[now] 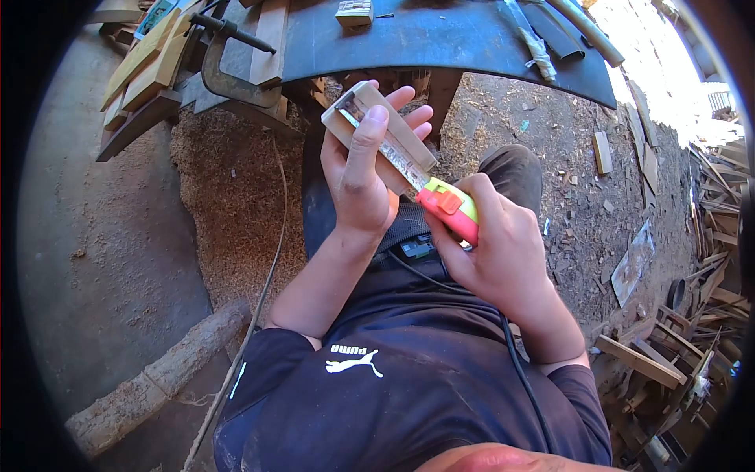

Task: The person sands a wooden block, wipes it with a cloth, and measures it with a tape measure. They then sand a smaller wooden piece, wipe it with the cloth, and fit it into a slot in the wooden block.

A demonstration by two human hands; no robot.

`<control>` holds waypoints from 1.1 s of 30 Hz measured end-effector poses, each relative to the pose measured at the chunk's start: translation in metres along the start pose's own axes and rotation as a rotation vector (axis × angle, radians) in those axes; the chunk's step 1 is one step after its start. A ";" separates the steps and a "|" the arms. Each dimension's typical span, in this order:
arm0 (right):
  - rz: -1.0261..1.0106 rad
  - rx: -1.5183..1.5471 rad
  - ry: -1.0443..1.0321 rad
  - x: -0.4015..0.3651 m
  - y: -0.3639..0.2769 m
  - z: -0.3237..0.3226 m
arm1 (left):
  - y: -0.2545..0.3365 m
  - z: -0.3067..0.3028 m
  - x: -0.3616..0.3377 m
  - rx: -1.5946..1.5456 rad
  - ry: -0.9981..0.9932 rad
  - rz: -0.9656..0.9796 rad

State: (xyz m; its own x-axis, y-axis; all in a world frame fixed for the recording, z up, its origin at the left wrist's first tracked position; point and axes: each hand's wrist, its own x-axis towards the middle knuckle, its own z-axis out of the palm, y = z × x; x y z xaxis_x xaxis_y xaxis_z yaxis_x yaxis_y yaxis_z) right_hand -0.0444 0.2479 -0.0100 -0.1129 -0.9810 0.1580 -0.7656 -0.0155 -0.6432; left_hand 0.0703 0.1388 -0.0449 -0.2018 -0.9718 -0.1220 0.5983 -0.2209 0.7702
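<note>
- The left hand (pixel 358 177) grasps the wooden piece (pixel 410 146), thumb pressed across it, just above the lap.
- The right hand (pixel 503 245) grips the cutter (pixel 450 206), its long strip (pixel 403 164) out and lying along the wood.
- Done, seemingly: the piece is squared into a block, and the strip is against it.
- Left: wood and cutter are not parted; whether any cut is finished, I cannot tell.
- Beyond the hands is the surface (pixel 440 49).

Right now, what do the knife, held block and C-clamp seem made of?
Utility knife: smooth plastic handle, judging by its bright molded pink and yellow; blade likely metal, thin, blotchy.
Wooden block: pale, matte, seemingly unfinished wood; tan color, straight edges.
C-clamp: probably iron or steel; dark, dull, heavy frame with screw.
</note>
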 end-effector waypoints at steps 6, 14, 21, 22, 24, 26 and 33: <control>0.034 -0.045 0.021 0.001 -0.004 0.001 | -0.008 -0.015 0.002 0.158 -0.128 0.153; -0.031 -0.037 0.046 0.001 -0.003 -0.003 | -0.006 -0.012 0.002 0.131 -0.169 0.149; -0.015 -0.023 0.036 0.000 -0.005 -0.005 | -0.010 -0.011 -0.002 0.085 -0.181 0.089; 0.002 -0.050 0.017 0.000 -0.007 -0.006 | -0.012 -0.012 -0.002 0.093 -0.185 0.094; 0.015 -0.077 0.005 -0.001 -0.008 -0.008 | -0.013 -0.012 -0.002 0.105 -0.180 0.109; 0.010 -0.077 0.019 -0.001 -0.010 -0.007 | -0.014 -0.010 -0.004 0.115 -0.162 0.126; 0.041 -0.134 -0.011 -0.005 -0.014 -0.010 | -0.015 -0.010 -0.008 0.173 -0.214 0.279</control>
State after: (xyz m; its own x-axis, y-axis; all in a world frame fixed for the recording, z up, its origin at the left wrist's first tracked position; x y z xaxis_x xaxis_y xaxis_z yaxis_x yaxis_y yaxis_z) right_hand -0.0391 0.2553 0.0053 -0.1395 -0.9823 0.1249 -0.8383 0.0500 -0.5430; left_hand 0.0709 0.1494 -0.0623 -0.2182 -0.9493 0.2265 0.5176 0.0842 0.8514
